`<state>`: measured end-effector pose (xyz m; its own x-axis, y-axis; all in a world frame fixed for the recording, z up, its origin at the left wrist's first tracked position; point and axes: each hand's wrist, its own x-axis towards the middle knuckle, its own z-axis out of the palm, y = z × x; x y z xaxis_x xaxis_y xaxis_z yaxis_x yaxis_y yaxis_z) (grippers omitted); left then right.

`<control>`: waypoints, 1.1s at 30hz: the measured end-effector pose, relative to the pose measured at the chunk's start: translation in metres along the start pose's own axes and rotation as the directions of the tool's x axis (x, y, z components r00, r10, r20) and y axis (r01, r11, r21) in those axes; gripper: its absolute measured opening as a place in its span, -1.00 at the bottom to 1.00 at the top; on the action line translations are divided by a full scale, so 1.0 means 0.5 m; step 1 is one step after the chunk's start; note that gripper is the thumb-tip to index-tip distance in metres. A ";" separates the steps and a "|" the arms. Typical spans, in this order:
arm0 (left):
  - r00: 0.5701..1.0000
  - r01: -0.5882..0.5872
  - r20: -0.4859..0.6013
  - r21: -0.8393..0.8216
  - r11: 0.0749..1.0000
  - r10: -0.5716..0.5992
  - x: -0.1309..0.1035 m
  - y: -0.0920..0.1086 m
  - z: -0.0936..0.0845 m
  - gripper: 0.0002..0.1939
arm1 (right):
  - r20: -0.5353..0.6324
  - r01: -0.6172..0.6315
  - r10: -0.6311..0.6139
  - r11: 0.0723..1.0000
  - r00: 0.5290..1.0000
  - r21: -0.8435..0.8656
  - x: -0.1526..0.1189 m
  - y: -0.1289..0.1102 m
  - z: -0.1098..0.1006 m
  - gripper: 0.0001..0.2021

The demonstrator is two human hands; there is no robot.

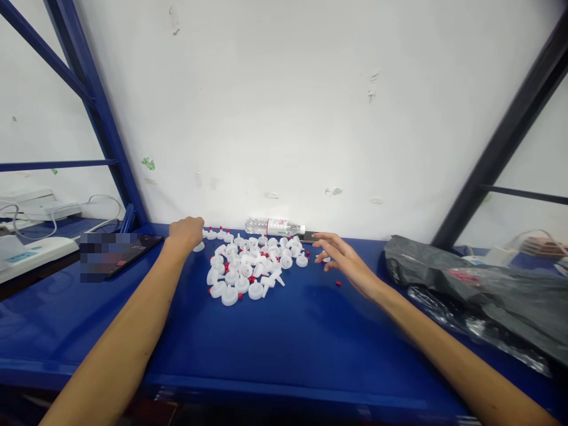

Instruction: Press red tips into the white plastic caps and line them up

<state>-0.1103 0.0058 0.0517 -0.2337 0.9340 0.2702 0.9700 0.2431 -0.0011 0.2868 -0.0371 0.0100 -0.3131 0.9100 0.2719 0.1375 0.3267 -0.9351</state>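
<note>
The left hand (pixel 187 234) is at the far side of the blue table (pixel 275 343), at the left end of a short row of white caps with red tips (pixel 220 233). Its fingers are curled in, but the hand hides its own fingertips, so I cannot tell if they are gripping anything. One white cap (pixel 199 247) peeks out just by that hand. The right hand (pixel 346 263) is on the other side, with its fingers apart and a little bent. A bit of something white (pixel 326 258) shows behind those fingers. Between the two hands is a big messy pile of white caps (pixel 248 260), some tipped over and some flat side down, with little red bits (pixel 252 278) mixed in. One small red piece (pixel 338 283) lies alone near the right hand. Behind the pile, a clear bottle (pixel 275 226) lies on its side near the wall (pixel 284 118). A gray plastic bag (pixel 479 290) lies far to the right, and a black phone (pixel 137 251) lies to the left.
</note>
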 end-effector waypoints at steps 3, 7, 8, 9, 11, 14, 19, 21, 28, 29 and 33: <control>0.998 0.051 0.032 0.042 0.998 -0.052 0.014 -0.016 0.021 -0.64 | 0.001 0.004 -0.004 1.000 1.000 -0.012 0.000 -0.001 0.002 -0.55; 0.995 0.069 0.071 0.074 0.995 -0.074 0.029 -0.031 0.035 -0.71 | -0.003 0.011 -0.011 0.999 1.000 -0.033 -0.001 -0.004 0.001 -0.54; 0.994 0.069 0.076 0.079 0.995 -0.075 0.031 -0.034 0.037 -0.73 | -0.003 0.011 -0.012 0.999 1.000 -0.036 -0.001 -0.005 0.001 -0.54; 0.994 0.067 0.080 0.082 0.994 -0.073 0.032 -0.036 0.040 -0.75 | -0.006 0.012 -0.013 0.999 1.000 -0.038 -0.002 -0.006 0.002 -0.55; 0.994 0.063 0.084 0.085 0.994 -0.071 0.034 -0.039 0.045 -0.76 | -0.015 0.016 -0.016 0.999 1.000 -0.040 -0.002 -0.007 0.003 -0.56; 0.993 0.066 0.096 0.087 0.994 -0.075 0.037 -0.041 0.051 -0.72 | -0.043 0.033 -0.035 0.998 0.998 -0.044 0.002 -0.005 0.001 -0.58; 0.991 0.065 0.108 0.075 0.995 -0.073 0.039 -0.041 0.057 -0.63 | -0.237 0.023 -0.060 0.987 0.970 -0.157 0.019 0.010 -0.025 -0.62; 0.992 0.066 0.098 0.071 0.995 -0.073 0.037 -0.038 0.056 -0.62 | -0.320 -0.026 -0.063 0.963 0.945 -0.267 0.025 0.021 -0.043 -0.64; 0.997 0.063 -0.052 0.034 0.997 -0.062 0.018 -0.004 0.017 -0.57 | -0.107 0.060 -0.213 0.653 0.971 -0.755 0.035 0.079 -0.083 -0.64; 0.995 0.054 -0.085 0.027 0.998 -0.052 0.014 0.006 0.008 -0.58 | -0.068 0.085 -0.210 0.640 0.975 -0.764 0.036 0.085 -0.083 -0.63; 0.973 -0.025 -0.228 -0.001 1.000 0.024 -0.010 0.068 -0.031 -0.61 | 0.006 0.135 -0.200 0.640 0.980 -0.756 0.037 0.094 -0.080 -0.69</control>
<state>-0.0749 0.0055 0.0653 -0.1895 0.8553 0.4822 0.9755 0.2197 -0.0063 0.3249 0.0054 -0.0198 -0.3399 0.8246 0.4521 0.7561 0.5255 -0.3901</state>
